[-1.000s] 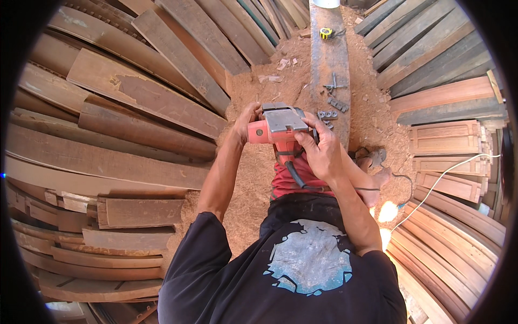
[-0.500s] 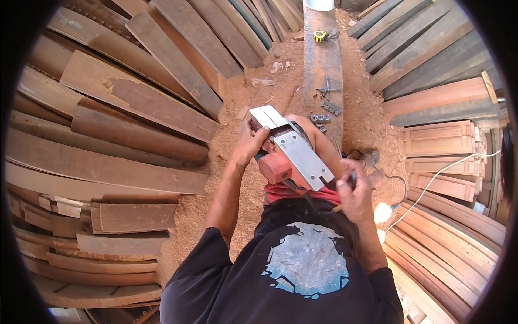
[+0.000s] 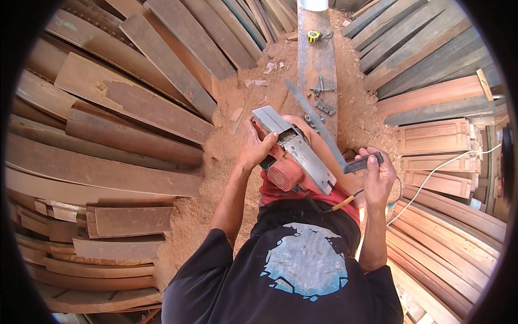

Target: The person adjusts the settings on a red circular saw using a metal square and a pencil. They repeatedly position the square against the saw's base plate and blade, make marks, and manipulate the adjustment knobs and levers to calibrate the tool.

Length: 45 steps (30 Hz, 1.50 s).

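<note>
My left hand (image 3: 257, 144) grips a red electric planer (image 3: 287, 171) at its front end, thumb on the edge of the base. The planer lies tilted with its silver sole facing up, over my lap. In my right hand (image 3: 379, 181) is a try square (image 3: 362, 163), held by its dark stock between thumb and fingers. Its grey blade, somewhat blurred, points up and left, beyond the planer's right side and apart from the sole. A dark cord with a tan sleeve (image 3: 345, 201) lies by my lap below the right hand.
A plank (image 3: 315, 65) ahead bears a yellow-black tape measure (image 3: 314, 36), small metal parts (image 3: 325, 108) and a white container (image 3: 314, 5). Boards (image 3: 135, 167) stack at left, more timber (image 3: 431, 243) at right, with a white cable (image 3: 431, 174). Sawdust (image 3: 216, 178) covers the floor.
My right hand has moved right and up, and the try square now shows clearly in it. The planer has tilted slightly in my left hand.
</note>
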Motion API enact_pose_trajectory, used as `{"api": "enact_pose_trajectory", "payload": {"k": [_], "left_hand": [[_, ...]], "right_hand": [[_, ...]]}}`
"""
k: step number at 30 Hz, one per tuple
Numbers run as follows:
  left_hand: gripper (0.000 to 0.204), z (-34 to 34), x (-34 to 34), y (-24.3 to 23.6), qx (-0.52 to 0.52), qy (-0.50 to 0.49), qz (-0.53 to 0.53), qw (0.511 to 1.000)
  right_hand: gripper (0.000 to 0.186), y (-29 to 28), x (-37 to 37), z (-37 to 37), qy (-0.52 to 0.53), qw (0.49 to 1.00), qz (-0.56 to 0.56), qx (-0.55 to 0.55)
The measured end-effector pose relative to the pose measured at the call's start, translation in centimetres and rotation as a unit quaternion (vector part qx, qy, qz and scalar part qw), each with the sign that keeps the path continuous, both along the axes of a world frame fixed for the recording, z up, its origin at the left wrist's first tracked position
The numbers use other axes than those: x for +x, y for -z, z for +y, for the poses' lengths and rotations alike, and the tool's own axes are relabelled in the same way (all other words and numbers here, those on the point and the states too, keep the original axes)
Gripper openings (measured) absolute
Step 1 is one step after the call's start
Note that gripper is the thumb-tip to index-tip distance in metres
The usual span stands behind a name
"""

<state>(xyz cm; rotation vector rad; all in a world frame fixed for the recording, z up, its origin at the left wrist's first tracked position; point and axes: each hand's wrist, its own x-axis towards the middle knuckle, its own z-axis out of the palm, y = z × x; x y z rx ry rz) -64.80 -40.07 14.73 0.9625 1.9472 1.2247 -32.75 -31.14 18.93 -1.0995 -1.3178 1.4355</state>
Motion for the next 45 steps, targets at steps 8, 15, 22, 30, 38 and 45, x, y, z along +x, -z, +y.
{"api": "enact_pose_trajectory", "payload": {"k": [8,15,22,30,38,45], "left_hand": [[0.089,0.5,0.5,-1.4,-0.001,0.014,0.043,0.999],[0.089,0.9,0.6,-0.4,-0.002,0.009,0.049,0.999],[0.088,1.1,1.0,-0.1,0.015,0.015,0.09,0.996],[0.089,1.1,1.4,-1.6,-0.022,0.029,0.108,0.994],[0.088,1.1,1.4,-1.0,0.02,0.024,0.097,0.995],[0.089,1.3,1.7,-0.9,0.024,0.026,0.11,0.993]], "right_hand": [[0.027,3.7,-1.4,0.1,-0.017,0.993,0.085,-0.076],[0.029,4.7,-0.4,0.7,-0.035,0.991,0.086,-0.101],[0.03,5.7,0.4,1.5,-0.056,0.989,0.067,-0.12],[0.03,6.9,0.8,1.7,-0.063,0.983,0.1,-0.14],[0.028,6.8,0.9,1.8,-0.063,0.981,0.116,-0.143],[0.026,4.5,0.9,0.6,-0.043,0.982,0.133,-0.125]]}}
